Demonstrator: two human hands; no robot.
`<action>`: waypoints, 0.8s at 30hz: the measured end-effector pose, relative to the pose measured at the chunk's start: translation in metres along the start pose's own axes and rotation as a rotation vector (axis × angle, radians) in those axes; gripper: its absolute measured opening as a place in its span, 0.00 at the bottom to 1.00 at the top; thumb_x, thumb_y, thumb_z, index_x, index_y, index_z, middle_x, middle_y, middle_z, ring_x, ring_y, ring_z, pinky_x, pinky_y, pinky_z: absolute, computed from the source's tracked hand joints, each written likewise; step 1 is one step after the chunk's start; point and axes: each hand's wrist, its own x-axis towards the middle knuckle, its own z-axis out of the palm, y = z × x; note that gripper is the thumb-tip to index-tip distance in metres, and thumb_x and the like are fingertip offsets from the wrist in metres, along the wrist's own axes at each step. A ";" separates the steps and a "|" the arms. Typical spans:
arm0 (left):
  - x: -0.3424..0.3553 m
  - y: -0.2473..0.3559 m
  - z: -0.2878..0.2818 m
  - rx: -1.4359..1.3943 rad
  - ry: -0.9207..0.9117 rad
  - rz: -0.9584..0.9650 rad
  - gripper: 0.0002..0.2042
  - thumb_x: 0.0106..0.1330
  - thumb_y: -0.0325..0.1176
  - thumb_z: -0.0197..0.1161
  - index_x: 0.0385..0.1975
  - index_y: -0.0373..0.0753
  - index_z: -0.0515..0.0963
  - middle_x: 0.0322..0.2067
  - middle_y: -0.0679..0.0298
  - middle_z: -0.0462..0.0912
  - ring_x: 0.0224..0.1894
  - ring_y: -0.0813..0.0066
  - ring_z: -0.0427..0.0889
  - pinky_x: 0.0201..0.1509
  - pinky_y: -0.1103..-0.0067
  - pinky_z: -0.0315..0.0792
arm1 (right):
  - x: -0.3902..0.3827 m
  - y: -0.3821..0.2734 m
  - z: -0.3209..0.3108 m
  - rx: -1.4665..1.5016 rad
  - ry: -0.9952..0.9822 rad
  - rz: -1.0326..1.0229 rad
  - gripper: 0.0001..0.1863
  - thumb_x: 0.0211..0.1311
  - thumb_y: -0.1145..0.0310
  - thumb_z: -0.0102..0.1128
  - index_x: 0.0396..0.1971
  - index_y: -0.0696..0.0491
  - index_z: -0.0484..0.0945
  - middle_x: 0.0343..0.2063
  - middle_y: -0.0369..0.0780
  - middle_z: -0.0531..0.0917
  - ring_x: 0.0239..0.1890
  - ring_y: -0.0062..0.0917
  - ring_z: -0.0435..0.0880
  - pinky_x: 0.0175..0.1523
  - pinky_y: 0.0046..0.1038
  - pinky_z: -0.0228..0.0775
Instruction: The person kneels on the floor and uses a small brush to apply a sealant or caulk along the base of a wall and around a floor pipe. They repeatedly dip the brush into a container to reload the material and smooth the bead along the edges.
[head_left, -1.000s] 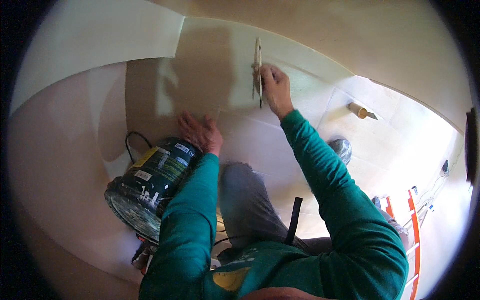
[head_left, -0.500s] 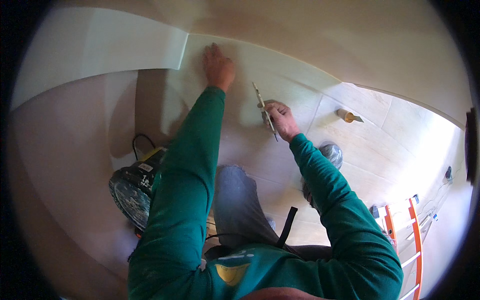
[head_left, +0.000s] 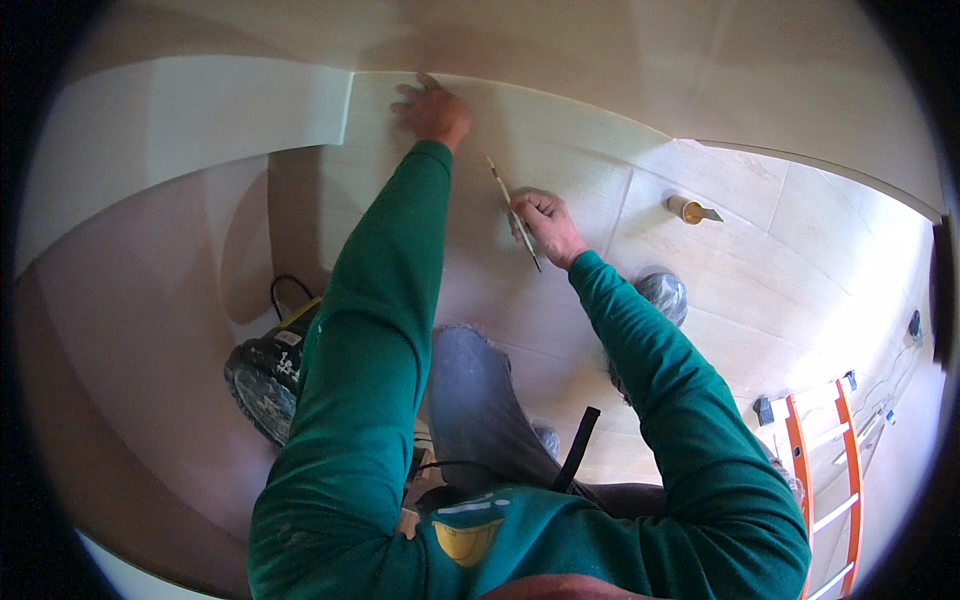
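My left hand (head_left: 436, 112) reaches to the pale tiled floor (head_left: 560, 160) at the foot of the far wall (head_left: 560, 60), fingers spread and touching or nearly touching the joint. No object shows in it. To its right and nearer to me, my right hand (head_left: 549, 227) is closed around a thin, pale stick-like tool (head_left: 501, 187) with dark ends, held slantwise just over the floor. I cannot make out exactly what kind of tool it is.
A small tube-shaped container (head_left: 685, 209) with a flat blade sticking out lies to the right. Behind my left arm stands a dark, paint-spattered bucket-like thing (head_left: 262, 385). An orange ladder (head_left: 852, 450) is at the lower right. My shoe (head_left: 662, 293) rests on the tiles.
My left hand has spread its fingers and moved up to the wall's foot. The right hand has shifted slightly left and farther away with the stick-like tool. The whole view has tilted a little.
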 end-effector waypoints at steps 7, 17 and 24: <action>0.023 -0.010 0.036 0.153 0.035 0.159 0.37 0.73 0.42 0.56 0.80 0.35 0.55 0.77 0.36 0.55 0.75 0.26 0.59 0.75 0.40 0.60 | 0.002 -0.006 0.002 0.044 -0.024 0.027 0.13 0.77 0.65 0.54 0.38 0.58 0.82 0.25 0.35 0.81 0.25 0.19 0.78 0.34 0.25 0.71; -0.054 -0.044 -0.024 -0.517 0.099 0.401 0.21 0.73 0.31 0.53 0.63 0.29 0.77 0.62 0.37 0.79 0.66 0.41 0.77 0.75 0.61 0.68 | -0.014 -0.017 0.012 0.144 0.068 0.148 0.14 0.74 0.64 0.55 0.39 0.58 0.85 0.22 0.35 0.81 0.24 0.21 0.79 0.32 0.26 0.71; -0.321 -0.165 -0.035 -0.449 -0.072 0.132 0.32 0.73 0.36 0.56 0.72 0.22 0.63 0.70 0.33 0.70 0.73 0.39 0.69 0.79 0.60 0.62 | -0.056 -0.039 -0.024 -0.599 -0.022 0.126 0.19 0.63 0.54 0.63 0.34 0.57 0.89 0.26 0.43 0.87 0.28 0.29 0.86 0.39 0.36 0.80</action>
